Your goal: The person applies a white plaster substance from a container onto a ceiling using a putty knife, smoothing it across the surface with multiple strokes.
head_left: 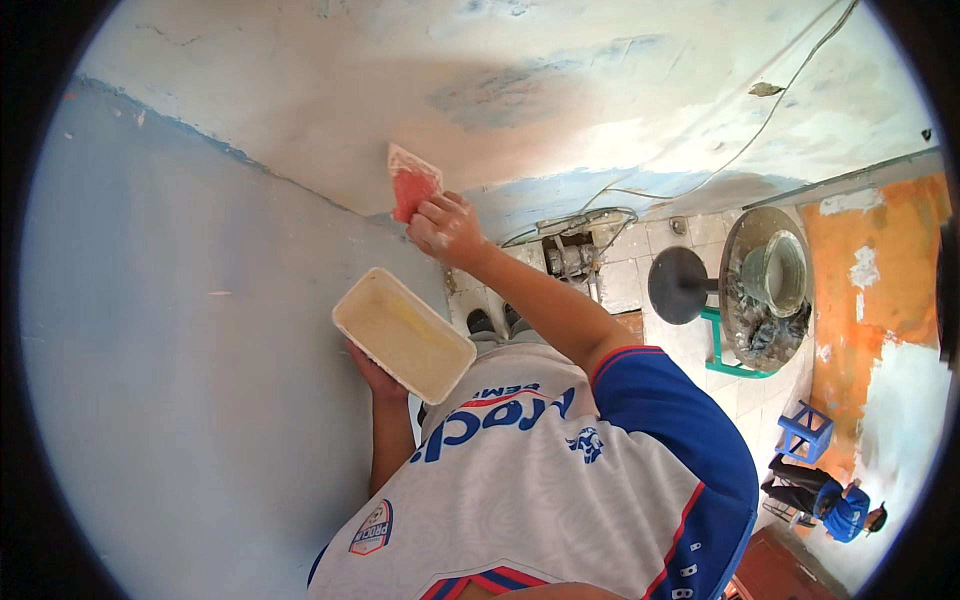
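Observation:
My right hand (pixel 448 228) is closed around a red plastic putty scraper (pixel 413 190), its pale, smeared edge at the patchy, whitish wall (pixel 320 95). Whitish smears mark the fingers. Lower down, my left hand (pixel 374 372) grips a shallow rectangular cream tray (pixel 405 335) from below and the side, with most of its fingers hidden. The tray is tilted so its inside shows, with a thin pale yellowish residue on the bottom. It stays apart from the scraper.
A blue wall (pixel 180 300) meets the patchy wall at my left. A cable (pixel 745 145) runs across the wall. To the right stand a round tabletop (pixel 740 330) bearing a bucket (pixel 775 272), a black round seat (pixel 678 285) and a blue stool (pixel 806 432). Another person (pixel 840 505) is farther off.

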Demonstrator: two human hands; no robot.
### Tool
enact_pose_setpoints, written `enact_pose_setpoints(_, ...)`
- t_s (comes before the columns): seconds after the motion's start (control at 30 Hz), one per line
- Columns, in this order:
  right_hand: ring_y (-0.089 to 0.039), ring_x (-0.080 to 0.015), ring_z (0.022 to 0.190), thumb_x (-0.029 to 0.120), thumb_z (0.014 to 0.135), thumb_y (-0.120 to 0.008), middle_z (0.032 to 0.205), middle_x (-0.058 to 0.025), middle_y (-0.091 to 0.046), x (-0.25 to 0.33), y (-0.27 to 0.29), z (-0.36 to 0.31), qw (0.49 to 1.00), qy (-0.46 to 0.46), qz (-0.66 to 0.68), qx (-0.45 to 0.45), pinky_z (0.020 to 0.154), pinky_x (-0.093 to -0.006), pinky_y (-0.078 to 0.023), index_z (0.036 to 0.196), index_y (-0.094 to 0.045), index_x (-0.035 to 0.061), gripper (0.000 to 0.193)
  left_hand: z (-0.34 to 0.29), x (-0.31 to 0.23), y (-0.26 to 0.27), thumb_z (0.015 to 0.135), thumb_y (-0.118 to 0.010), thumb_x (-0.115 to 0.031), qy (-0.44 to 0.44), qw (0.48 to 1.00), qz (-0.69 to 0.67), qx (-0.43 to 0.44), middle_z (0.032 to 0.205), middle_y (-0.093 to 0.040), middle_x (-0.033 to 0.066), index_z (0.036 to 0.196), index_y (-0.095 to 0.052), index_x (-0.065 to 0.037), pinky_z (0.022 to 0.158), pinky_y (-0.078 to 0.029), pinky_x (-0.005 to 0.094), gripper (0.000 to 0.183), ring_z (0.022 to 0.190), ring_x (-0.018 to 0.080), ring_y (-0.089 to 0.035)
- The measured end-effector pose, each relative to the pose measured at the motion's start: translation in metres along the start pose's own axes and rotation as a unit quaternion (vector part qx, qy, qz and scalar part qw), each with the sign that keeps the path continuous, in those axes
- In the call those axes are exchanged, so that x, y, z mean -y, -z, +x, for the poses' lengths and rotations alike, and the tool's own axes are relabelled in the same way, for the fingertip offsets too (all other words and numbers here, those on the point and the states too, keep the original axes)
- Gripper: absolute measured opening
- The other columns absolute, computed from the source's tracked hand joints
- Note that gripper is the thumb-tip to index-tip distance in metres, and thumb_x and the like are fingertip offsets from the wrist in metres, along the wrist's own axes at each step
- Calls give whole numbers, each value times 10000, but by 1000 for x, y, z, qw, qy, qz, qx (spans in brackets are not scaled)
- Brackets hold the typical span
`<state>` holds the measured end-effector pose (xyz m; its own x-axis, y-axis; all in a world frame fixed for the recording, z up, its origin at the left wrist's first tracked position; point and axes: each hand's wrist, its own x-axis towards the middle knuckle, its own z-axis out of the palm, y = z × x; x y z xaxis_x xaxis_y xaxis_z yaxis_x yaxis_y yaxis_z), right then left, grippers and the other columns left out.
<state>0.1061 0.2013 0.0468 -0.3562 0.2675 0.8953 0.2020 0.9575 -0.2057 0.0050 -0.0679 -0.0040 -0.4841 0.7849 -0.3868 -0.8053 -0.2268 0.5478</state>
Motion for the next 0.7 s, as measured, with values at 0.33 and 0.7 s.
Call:
enact_pose_setpoints(0.33, -532, -271, 563, -115, 748, -688, 656, -89, -538, -102, 108, 65, 956, -46, -225, -181, 480, -371, -433, 652, -489, 49, 275, 2, 7, 21, 1042, -349, -651, 0, 1000, -10, 17, 1540, -498, 73, 1560, -404, -149, 1126, -447, 473, 723, 1371, 307, -516)
enact_pose_setpoints(0.7, -528, -210, 544, -51, 733, -714, 631, -36, -501, -10, 44, 27, 995, 24, -69, -69, 486, -347, -443, 624, -438, 113, 339, 2, 3, 12, 1045, -337, -656, -1, 1000, -19, 14, 1546, -488, 78, 1557, -410, -149, 1142, -428, 463, 724, 1386, 302, -499)
